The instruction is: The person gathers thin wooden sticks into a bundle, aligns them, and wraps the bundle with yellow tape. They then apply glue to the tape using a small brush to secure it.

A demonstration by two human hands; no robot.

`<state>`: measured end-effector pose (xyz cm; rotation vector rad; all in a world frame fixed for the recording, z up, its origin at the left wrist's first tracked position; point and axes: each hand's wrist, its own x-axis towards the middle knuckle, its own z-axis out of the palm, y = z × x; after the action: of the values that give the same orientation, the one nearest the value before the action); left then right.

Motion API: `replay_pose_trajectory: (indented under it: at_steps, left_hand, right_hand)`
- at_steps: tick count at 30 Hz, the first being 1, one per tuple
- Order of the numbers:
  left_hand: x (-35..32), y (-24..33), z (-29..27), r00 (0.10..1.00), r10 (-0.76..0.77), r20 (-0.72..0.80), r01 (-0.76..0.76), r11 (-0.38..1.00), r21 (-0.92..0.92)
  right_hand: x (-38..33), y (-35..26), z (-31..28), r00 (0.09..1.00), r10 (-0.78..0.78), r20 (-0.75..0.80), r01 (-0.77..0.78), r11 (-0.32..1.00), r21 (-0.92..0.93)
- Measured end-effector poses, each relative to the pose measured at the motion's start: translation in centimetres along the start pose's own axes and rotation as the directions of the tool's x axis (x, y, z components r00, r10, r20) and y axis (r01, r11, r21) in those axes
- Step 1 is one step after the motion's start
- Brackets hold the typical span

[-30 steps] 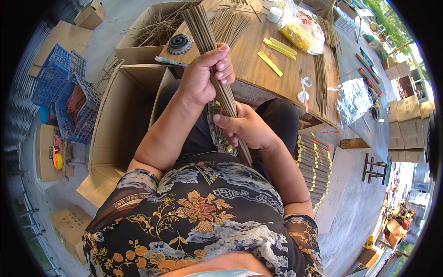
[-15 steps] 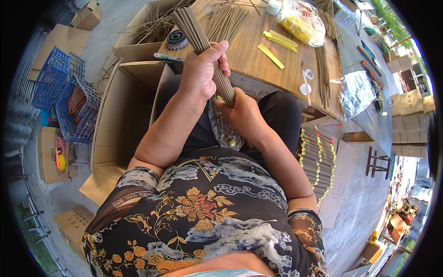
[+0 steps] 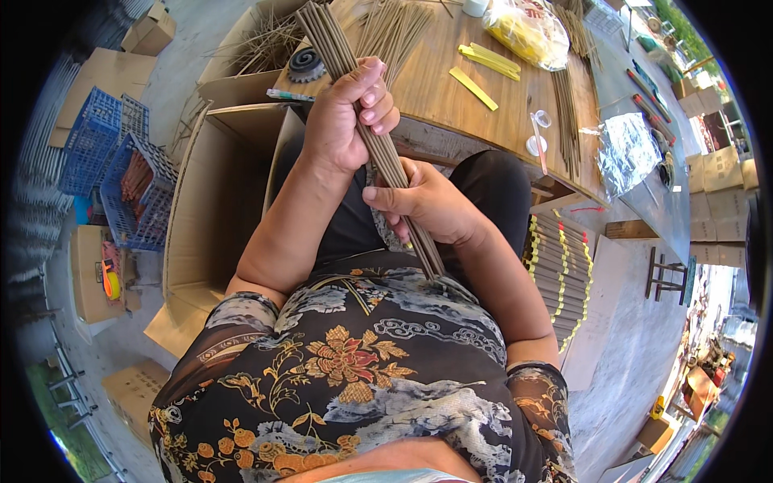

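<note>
A bundle of thin brown incense sticks (image 3: 389, 159) slants across my lap, its top end toward the table and its lower end just in front of my shirt. Around its upper part my left hand (image 3: 348, 121) is closed, thumb and fingers wrapped over the sticks. Farther down, my right hand (image 3: 431, 203) holds the same bundle, with the thumb lying across it and the fingers partly hidden behind. The sticks' lower ends stick out below my right hand. More loose incense sticks (image 3: 394, 36) lie fanned on the wooden table beyond my left hand.
On the wooden table (image 3: 443, 105) are yellow paper strips (image 3: 473, 88), a plastic bag (image 3: 527, 32) and a black round holder (image 3: 306, 66). An open cardboard box (image 3: 217, 201) stands left of my legs. Banded bundles (image 3: 557, 274) lie at right; blue crates (image 3: 133, 193) stand far left.
The bundle has slid down toward me, so its lower end now shows past my right hand. My right hand has shifted slightly along the bundle, its thumb now across the sticks.
</note>
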<state>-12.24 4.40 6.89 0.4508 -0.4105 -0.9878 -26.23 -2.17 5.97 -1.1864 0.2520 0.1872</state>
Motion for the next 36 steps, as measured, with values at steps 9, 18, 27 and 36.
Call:
replay_pose_trajectory:
  at_steps: [9,18,27,36]
  left_hand:
    - [0.4,-0.6,0.5,0.967,0.050,-0.250,-0.012,0.989,0.148]
    - [1.0,1.5,0.5,0.959,0.194,-0.206,-0.142,0.960,0.242]
    - [0.9,1.6,0.9,0.965,0.250,-0.084,-0.223,0.943,0.246]
    - [0.0,1.0,3.5,0.858,0.513,0.024,-0.456,0.739,0.496]
  right_hand:
    - [0.2,0.4,-0.7,0.999,-0.004,-0.032,0.001,0.997,-0.074]
    - [-1.0,0.5,-2.5,0.992,-0.098,0.083,0.115,0.967,-0.229]
    - [-0.4,0.2,-3.3,0.987,-0.115,0.116,0.141,0.959,-0.248]
    - [0.6,-0.4,-2.1,0.932,-0.330,-0.152,0.272,0.910,-0.312]
